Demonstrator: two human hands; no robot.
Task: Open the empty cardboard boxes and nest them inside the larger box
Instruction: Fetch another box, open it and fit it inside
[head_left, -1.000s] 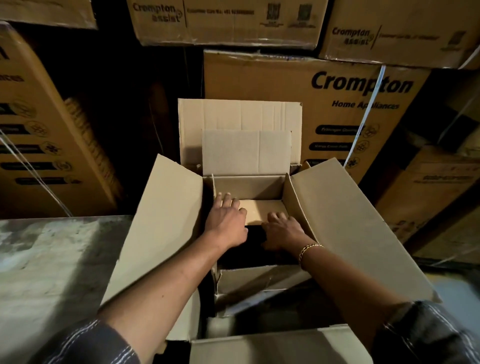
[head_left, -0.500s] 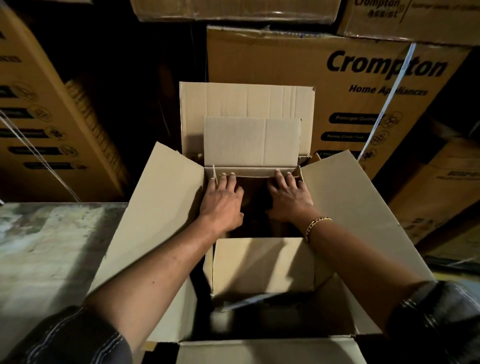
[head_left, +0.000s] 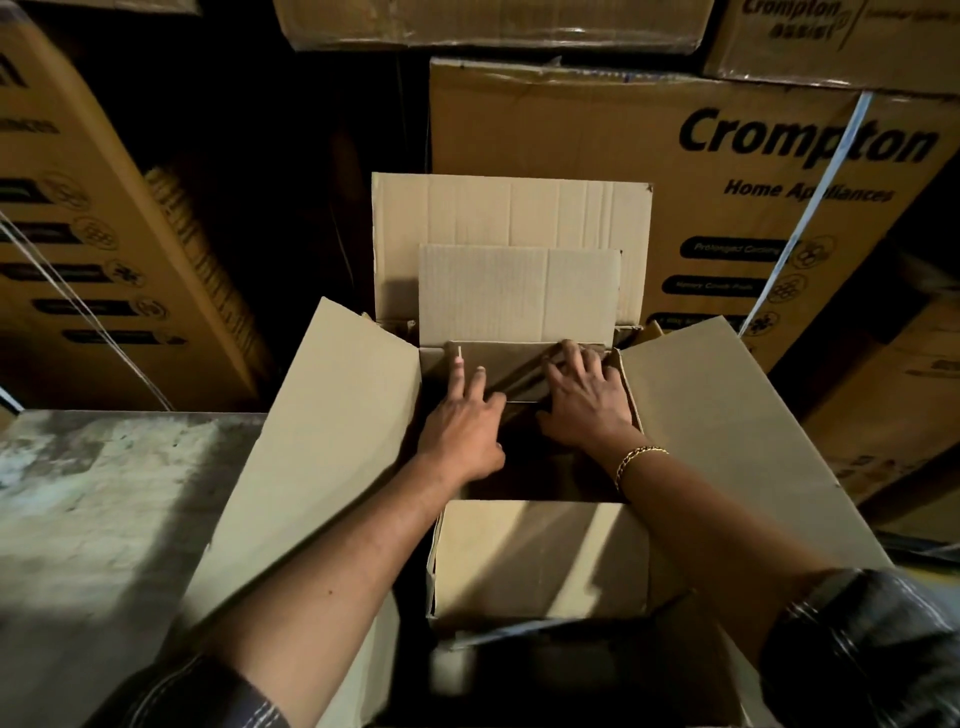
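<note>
Left hand (head_left: 460, 428): fingers straight, tips touching the far inner wall of the smaller box (head_left: 540, 556). Right hand (head_left: 584, 402): fingers spread flat, pressing cardboard at the same wall. The smaller box sits inside the larger box (head_left: 322, 447), frame centre. Compared with half a second earlier, both hands stay at the far wall.

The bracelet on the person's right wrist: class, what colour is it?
The bracelet is gold, seen best in the head view.

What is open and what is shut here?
big box: open, flaps spread outward.
small box: open, sitting inside the big box.
left hand: open, reaching into the small box.
right hand: open, resting on a small box flap.
printed boxes: shut, stacked behind.
</note>
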